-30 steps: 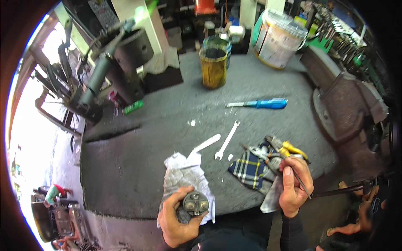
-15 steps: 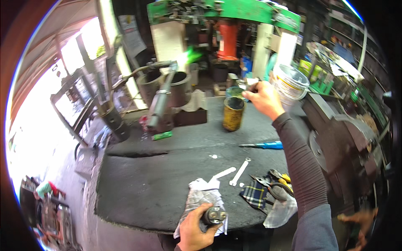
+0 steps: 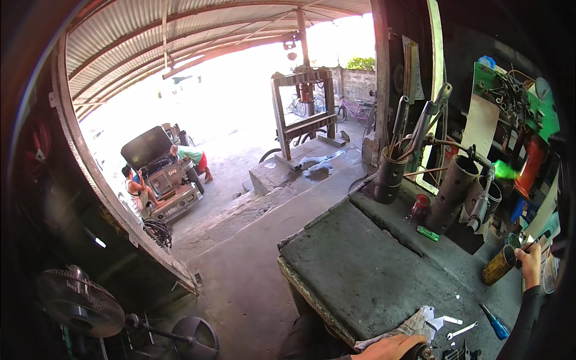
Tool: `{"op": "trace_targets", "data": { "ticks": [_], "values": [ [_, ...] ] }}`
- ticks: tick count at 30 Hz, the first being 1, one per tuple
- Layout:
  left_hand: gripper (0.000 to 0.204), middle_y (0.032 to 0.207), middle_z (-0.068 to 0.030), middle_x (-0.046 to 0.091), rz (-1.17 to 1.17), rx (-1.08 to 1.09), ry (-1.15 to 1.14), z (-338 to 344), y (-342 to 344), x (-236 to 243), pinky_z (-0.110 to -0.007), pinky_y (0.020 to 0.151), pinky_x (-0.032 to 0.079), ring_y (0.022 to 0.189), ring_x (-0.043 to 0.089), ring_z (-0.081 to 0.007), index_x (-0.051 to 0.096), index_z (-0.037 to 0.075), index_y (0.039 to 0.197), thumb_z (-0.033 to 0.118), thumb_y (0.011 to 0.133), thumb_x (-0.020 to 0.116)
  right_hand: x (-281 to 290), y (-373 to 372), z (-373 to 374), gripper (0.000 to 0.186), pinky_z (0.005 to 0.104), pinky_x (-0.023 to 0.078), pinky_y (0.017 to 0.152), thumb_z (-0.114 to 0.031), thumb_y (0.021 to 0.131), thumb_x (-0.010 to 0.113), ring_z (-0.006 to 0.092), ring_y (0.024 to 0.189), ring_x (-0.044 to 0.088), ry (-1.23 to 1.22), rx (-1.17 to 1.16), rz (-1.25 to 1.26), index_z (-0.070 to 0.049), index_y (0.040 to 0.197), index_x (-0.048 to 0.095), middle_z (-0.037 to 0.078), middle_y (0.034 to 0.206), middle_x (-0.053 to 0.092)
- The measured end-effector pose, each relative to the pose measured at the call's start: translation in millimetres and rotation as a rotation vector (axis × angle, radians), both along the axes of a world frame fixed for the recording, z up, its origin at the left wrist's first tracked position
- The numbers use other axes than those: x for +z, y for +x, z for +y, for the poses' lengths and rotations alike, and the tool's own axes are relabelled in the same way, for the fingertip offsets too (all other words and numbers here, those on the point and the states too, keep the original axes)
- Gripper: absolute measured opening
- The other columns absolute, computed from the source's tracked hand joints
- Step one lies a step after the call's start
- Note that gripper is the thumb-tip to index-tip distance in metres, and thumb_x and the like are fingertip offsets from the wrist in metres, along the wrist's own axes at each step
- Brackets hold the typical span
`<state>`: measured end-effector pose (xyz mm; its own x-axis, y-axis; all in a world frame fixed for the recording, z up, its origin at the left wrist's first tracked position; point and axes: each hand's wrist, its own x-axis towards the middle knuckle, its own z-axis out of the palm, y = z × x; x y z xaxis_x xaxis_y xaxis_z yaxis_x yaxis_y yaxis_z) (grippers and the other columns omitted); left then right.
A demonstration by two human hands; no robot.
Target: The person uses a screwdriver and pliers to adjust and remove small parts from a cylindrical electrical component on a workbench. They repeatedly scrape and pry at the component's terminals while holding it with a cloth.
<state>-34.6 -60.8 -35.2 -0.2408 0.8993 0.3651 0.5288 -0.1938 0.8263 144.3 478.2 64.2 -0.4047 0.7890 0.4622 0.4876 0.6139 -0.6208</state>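
At the lower edge my left hand (image 3: 389, 348) is closed around a dark round metal part (image 3: 422, 353), of which only a piece shows. It rests by a crumpled grey rag (image 3: 414, 326) on the dark bench top (image 3: 354, 270). My right hand (image 3: 529, 264) reaches to the far right, fingers pinched at the mouth of a rusty yellow can (image 3: 498, 266); what they hold is too small to tell. Between the hands lie a wrench (image 3: 462, 331), a white strip-like piece (image 3: 452, 320) and a blue-handled screwdriver (image 3: 495, 323).
Upright metal tubes (image 3: 456, 186) stand at the bench's back, one holding rods. A green cylinder (image 3: 428, 233) lies before them. Left of the bench are a fan (image 3: 81, 303) and concrete floor (image 3: 240, 276). Outside, two people are by an open-hooded vehicle (image 3: 168, 177), near a press frame (image 3: 305, 114).
The view has swung left, toward the open yard, so the bench sits lower right. My right hand has stayed by the yellow can; my left still holds the dark part.
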Motion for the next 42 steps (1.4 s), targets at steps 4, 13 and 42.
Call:
{"op": "trace_targets", "data": {
  "ticks": [4, 13, 42],
  "values": [
    [0.068, 0.12, -0.0218, 0.071, 0.014, -0.007, 0.018, 7, -2, 3, -0.054, 0.098, 0.055, 0.112, 0.069, -0.0437, 0.059, 0.011, 0.145, 0.031, 0.086, 0.086, 8, -13, -16, 0.031, 0.0358, 0.049, 0.07, -0.001, 0.082, 0.083, 0.0179, 0.078, 0.055, 0.009, -0.002, 0.015, -0.002, 0.094, 0.054, 0.005, 0.087, 0.056],
    [0.067, 0.117, -0.0203, 0.072, 0.019, -0.007, -0.011, 2, -2, 4, -0.053, 0.097, 0.054, 0.11, 0.07, -0.0428, 0.058, 0.013, 0.146, 0.03, 0.087, 0.085, 12, -22, -16, 0.033, 0.0374, 0.052, 0.073, 0.002, 0.079, 0.083, 0.0204, 0.079, 0.059, 0.041, -0.037, 0.009, 0.001, 0.094, 0.055, 0.007, 0.087, 0.059],
    [0.066, 0.127, -0.0161, 0.074, -0.092, -0.052, -0.021, 6, -10, 34, -0.038, 0.096, 0.061, 0.11, 0.078, -0.0295, 0.063, 0.003, 0.138, 0.006, 0.079, 0.094, 1, 76, -415, 0.02, 0.0331, 0.05, 0.067, -0.016, 0.107, 0.074, 0.0151, 0.073, 0.061, -0.428, 0.078, 1.078, 0.005, 0.105, 0.074, 0.008, 0.085, 0.067]
  ]
}}
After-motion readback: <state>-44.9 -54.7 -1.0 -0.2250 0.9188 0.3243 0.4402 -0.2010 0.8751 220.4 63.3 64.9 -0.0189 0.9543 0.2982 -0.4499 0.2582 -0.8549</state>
